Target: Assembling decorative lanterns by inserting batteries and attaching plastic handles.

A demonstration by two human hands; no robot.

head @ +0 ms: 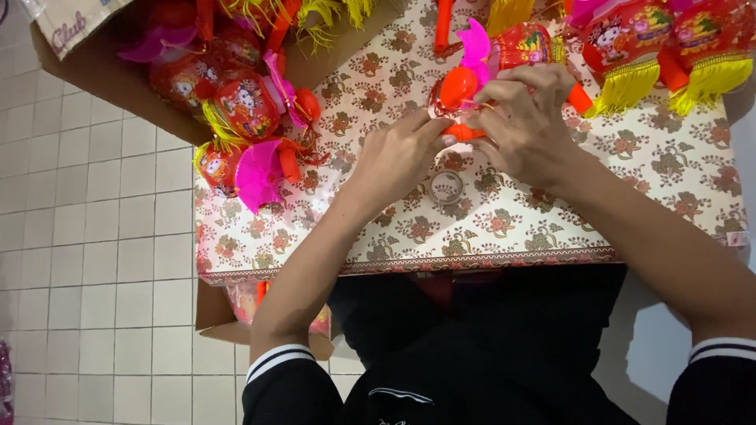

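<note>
Both hands meet over the far middle of a table covered in a floral cloth (504,228). My left hand (398,153) pinches the lower edge of a small red-orange toy lantern (461,86) with a pink fin. My right hand (524,118) wraps around the same lantern from the right, fingers curled over its orange handle. A roll of clear tape (446,186) lies flat on the cloth just below the hands, touching neither.
A cardboard box (94,75) at the upper left is heaped with similar red lanterns and pink fins (256,169). More lanterns with yellow fringe (630,86) lie at the far right. White tiled floor (94,252) runs along the left. Another box (216,315) sits under the table.
</note>
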